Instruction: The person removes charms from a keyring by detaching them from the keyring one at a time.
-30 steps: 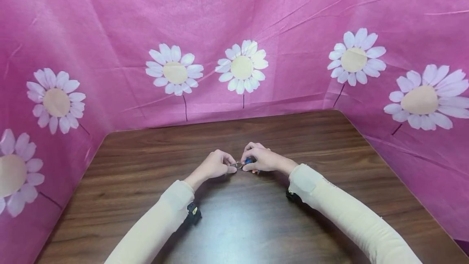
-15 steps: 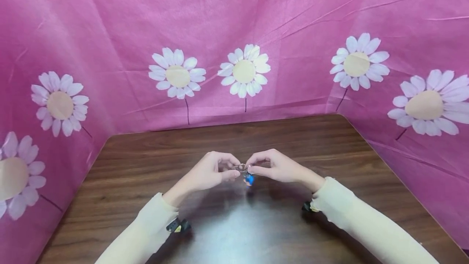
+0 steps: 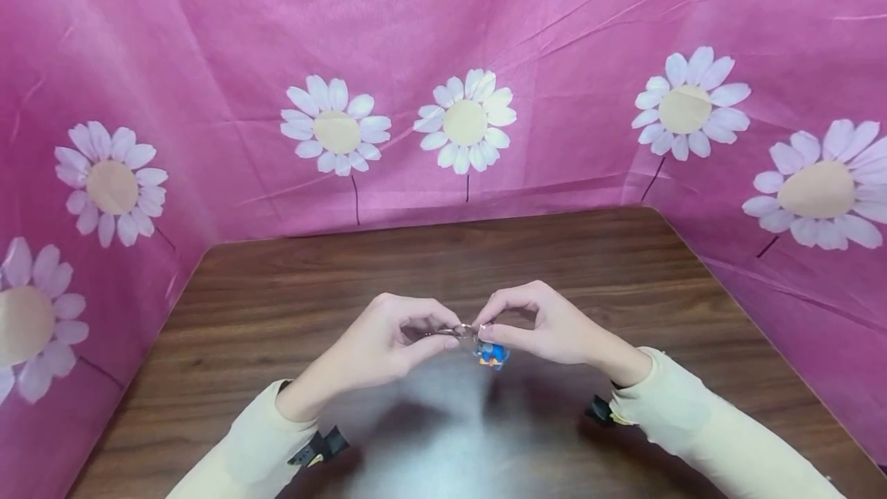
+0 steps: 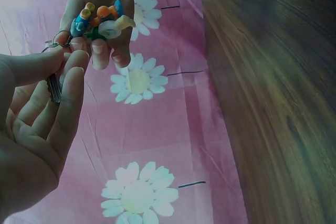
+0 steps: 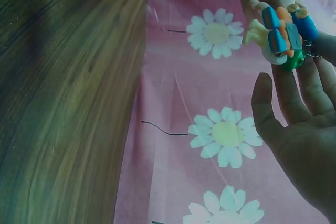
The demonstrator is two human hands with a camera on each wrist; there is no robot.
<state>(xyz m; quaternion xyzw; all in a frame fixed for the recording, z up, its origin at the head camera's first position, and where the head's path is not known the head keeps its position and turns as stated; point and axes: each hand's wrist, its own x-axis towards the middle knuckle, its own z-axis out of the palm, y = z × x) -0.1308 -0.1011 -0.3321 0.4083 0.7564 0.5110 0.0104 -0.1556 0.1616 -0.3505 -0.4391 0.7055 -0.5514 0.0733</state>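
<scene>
A key ring (image 3: 463, 330) spans the gap between my two hands, held up over the table. My left hand (image 3: 381, 341) pinches it from the left between thumb and fingers; a toothed metal key (image 4: 54, 88) shows below that thumb in the left wrist view. From the other side, the fingertips of my right hand (image 3: 554, 329) pinch the ring's chain end. A colourful toy-figure charm (image 3: 492, 355), blue, orange, white and green, dangles under the right fingertips. In the right wrist view the charm (image 5: 281, 35) hides part of the grip.
The brown wood-grain table (image 3: 312, 276) lies beneath both hands. Pink cloth (image 3: 554, 14) printed with white daisies walls in its back and both sides. Black wrist straps (image 3: 320, 447) poke out from under the pale sleeves (image 3: 235, 445).
Both hands have lifted off the table and come closer to the body, carrying the key ring. The charm, mostly hidden behind the right hand earlier, now hangs in plain sight.
</scene>
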